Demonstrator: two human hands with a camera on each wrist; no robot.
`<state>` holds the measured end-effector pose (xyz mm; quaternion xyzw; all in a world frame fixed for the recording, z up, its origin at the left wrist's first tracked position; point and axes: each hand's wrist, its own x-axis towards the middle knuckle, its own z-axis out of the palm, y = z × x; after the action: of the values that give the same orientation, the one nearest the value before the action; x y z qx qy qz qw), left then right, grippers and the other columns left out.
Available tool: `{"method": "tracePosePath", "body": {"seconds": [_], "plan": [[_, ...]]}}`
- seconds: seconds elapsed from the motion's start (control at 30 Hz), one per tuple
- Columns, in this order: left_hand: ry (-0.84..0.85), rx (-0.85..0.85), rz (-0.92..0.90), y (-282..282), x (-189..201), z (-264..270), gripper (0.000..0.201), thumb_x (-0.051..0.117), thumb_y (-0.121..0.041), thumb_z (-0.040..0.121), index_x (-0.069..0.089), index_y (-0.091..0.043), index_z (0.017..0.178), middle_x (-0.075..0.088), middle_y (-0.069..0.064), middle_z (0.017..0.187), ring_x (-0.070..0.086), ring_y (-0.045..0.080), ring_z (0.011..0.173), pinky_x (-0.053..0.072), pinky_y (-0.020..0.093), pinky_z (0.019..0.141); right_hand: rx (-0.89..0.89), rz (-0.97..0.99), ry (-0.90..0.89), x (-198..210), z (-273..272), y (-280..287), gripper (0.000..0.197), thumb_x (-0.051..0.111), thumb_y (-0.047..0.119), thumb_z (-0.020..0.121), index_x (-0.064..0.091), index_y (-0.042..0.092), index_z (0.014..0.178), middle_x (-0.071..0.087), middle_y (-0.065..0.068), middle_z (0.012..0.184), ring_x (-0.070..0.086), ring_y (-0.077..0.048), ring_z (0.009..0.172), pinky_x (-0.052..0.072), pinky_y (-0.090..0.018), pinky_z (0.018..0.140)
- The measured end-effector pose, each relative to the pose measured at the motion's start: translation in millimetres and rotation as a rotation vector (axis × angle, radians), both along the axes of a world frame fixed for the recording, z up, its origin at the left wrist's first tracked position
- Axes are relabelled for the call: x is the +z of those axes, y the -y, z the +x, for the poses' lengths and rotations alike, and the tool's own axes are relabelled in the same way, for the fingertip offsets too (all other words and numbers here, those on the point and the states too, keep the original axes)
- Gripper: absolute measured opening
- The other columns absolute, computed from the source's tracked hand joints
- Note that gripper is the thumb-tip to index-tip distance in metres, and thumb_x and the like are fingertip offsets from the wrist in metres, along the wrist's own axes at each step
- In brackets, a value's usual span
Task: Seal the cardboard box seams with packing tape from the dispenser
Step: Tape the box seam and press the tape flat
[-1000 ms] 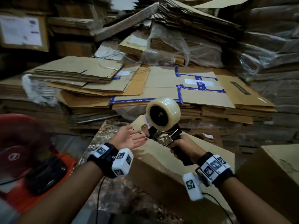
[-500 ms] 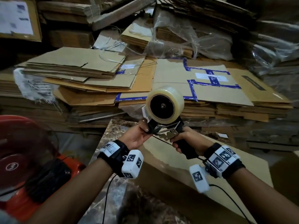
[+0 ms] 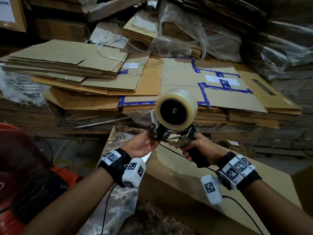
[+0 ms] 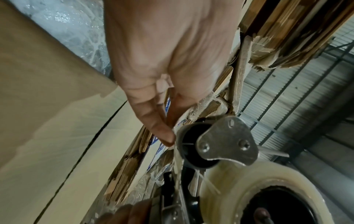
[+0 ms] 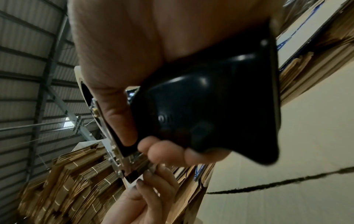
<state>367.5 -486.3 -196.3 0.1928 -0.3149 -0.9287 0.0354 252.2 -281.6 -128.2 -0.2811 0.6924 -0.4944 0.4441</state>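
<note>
Left hand: reaches away from the camera, fingertips pinching the clear tape end at the dispenser's front roller.
Grey metal tape dispenser: riveted side plate over a black roller.
Roll of clear packing tape: lower right, black hub.
Plain brown cardboard box: left, dark seam running diagonally.
Stacked flattened cardboard: upper right.

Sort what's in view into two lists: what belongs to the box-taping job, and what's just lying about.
Part of the job:
- tape dispenser, handle in the right hand
- clear tape roll on it
- left hand, fingers at the dispenser's front end
- cardboard box below, dark seam showing

Lying about:
- flattened cartons
- blue-taped carton sheet
- plastic wrap
- red object, left
</note>
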Motion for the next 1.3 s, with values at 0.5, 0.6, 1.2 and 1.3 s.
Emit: {"method": "tracePosePath", "body": {"seconds": [0.5, 0.6, 1.2, 1.3], "plan": [[0.045, 0.037, -0.364, 19.3, -1.4, -16.0, 0.022, 0.046, 0.013, 0.092, 0.064, 0.001, 0.098, 0.069, 0.016, 0.098, 0.071, 0.017, 0.075, 0.058, 0.024, 0.063, -0.022, -0.003, 0.009, -4.7, -1.7, 0.5, 0.02, 0.062, 0.006, 0.073, 0.052, 0.0, 0.09, 0.05, -0.016, 0.061, 0.048, -0.026, 0.055, 0.042, -0.032, 0.05], [0.113, 0.027, -0.54, 30.2, -3.9, -22.0, 0.019, 0.048, 0.011, 0.094, 0.065, 0.001, 0.096, 0.069, 0.017, 0.089, 0.069, 0.019, 0.071, 0.061, 0.028, 0.065, -0.032, 0.035, 0.004, -10.7, -5.9, -10.0, 0.016, 0.063, 0.006, 0.073, 0.053, 0.001, 0.085, 0.05, -0.017, 0.061, 0.048, -0.026, 0.054, 0.041, -0.033, 0.051], [0.106, 0.019, -0.981, 44.3, -69.6, -28.9, 0.015, 0.061, 0.004, 0.091, 0.048, -0.001, 0.097, 0.071, 0.017, 0.072, 0.062, 0.023, 0.053, 0.051, 0.029, 0.05, -0.007, 0.289, -0.263, -43.6, -29.1, -20.0, 0.004, 0.066, 0.002, 0.078, 0.064, 0.004, 0.074, 0.063, -0.014, 0.068, 0.06, -0.025, 0.06, 0.049, -0.034, 0.06], [0.123, 0.021, -1.1, 33.9, -77.2, -30.5, 0.016, 0.066, -0.004, 0.091, 0.05, 0.0, 0.09, 0.071, 0.006, 0.066, 0.065, 0.021, 0.057, 0.053, 0.03, 0.054, 0.008, 0.343, -0.308, -47.3, -28.6, -18.3, 0.009, 0.068, 0.002, 0.08, 0.064, 0.005, 0.073, 0.064, -0.013, 0.069, 0.061, -0.025, 0.063, 0.048, -0.034, 0.062]]}}
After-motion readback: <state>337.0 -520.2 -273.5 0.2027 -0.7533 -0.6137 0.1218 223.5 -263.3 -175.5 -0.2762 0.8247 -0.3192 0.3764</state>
